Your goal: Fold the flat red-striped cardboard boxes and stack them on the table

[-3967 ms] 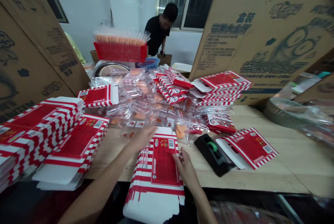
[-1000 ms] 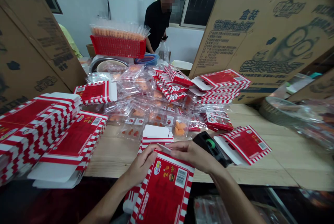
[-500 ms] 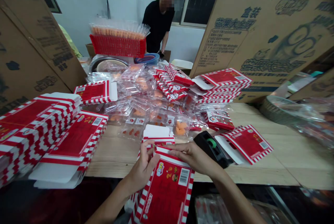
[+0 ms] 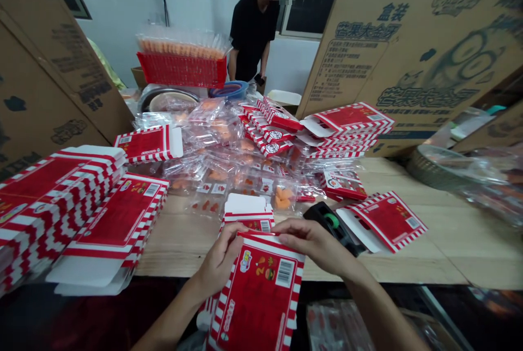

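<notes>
A red printed carton (image 4: 259, 296) with striped red-and-white edges leans in front of me at the table's near edge, its barcode side facing up. My left hand (image 4: 220, 261) is closed around its upper left corner. My right hand (image 4: 312, 244) pinches its top edge near the right corner, fingers curled over the rim. The closing flap along that top edge is partly hidden by my fingers. Just behind it lies another red carton (image 4: 249, 210) with a white flap standing out. Close to my right hand rests a black tape dispenser (image 4: 333, 225) with green tape.
Flat cartons (image 4: 53, 187) are stacked at the left. Clear bags (image 4: 212, 171) of orange pieces heap mid-table, with more cartons (image 4: 347, 125) behind. A carton (image 4: 392, 220) lies right of the dispenser. Large cardboard boxes (image 4: 379, 62) flank the table; a person (image 4: 255, 29) stands beyond.
My fingers have shifted along the carton's top edge, the left hand moving slightly left and down. The red top edge between my hands shows more. The person behind has moved right.
</notes>
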`<action>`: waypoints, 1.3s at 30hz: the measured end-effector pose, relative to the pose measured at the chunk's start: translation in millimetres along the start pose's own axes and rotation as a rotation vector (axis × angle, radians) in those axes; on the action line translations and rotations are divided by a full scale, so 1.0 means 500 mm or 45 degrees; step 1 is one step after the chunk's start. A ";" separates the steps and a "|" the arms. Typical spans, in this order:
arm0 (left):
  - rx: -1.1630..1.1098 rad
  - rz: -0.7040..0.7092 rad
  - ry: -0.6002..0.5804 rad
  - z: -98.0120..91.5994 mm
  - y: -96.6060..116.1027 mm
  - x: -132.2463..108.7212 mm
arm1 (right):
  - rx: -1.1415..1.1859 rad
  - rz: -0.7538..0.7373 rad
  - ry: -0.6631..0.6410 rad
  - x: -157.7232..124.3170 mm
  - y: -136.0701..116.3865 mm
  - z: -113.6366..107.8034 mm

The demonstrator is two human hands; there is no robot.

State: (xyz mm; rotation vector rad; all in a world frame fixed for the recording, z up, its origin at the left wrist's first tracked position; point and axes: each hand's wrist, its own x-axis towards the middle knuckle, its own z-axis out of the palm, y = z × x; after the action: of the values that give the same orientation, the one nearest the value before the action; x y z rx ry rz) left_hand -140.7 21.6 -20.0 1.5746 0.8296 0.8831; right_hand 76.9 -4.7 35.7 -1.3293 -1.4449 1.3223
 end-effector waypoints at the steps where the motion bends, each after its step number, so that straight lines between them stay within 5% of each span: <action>1: -0.003 -0.008 0.005 -0.001 0.002 0.000 | 0.040 0.006 0.054 -0.001 0.006 0.000; 5: -0.020 -0.063 0.056 -0.003 0.008 0.000 | 0.107 -0.008 0.131 -0.010 0.025 0.001; 11: -0.040 -0.116 0.143 -0.003 -0.002 -0.008 | 0.201 0.044 0.027 -0.044 0.031 0.015; 16: -0.084 -0.107 0.138 0.000 -0.011 -0.011 | 0.135 -0.086 0.194 -0.053 0.049 0.043; 22: -0.147 -0.152 0.260 -0.002 -0.010 -0.011 | 0.431 -0.298 0.628 -0.053 0.095 0.091; 29: -0.242 -0.135 0.179 0.004 -0.007 -0.016 | 0.268 -0.285 0.651 -0.053 0.101 0.116; 32: -0.236 -0.237 0.181 -0.008 -0.010 -0.012 | 0.039 -0.172 0.729 -0.061 0.118 0.057; 36: -0.298 -0.331 0.258 -0.040 -0.012 -0.001 | -0.182 0.038 1.178 -0.093 0.167 -0.113; 39: -0.344 -0.381 0.300 -0.059 -0.010 0.010 | -0.167 0.252 1.166 -0.118 0.207 -0.220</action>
State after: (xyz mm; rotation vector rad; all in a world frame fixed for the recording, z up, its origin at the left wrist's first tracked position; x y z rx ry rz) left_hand -164.5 40.3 -20.8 1.0920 1.0352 0.9276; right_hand 213.9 -49.2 -39.2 -1.8562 -0.7720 0.5592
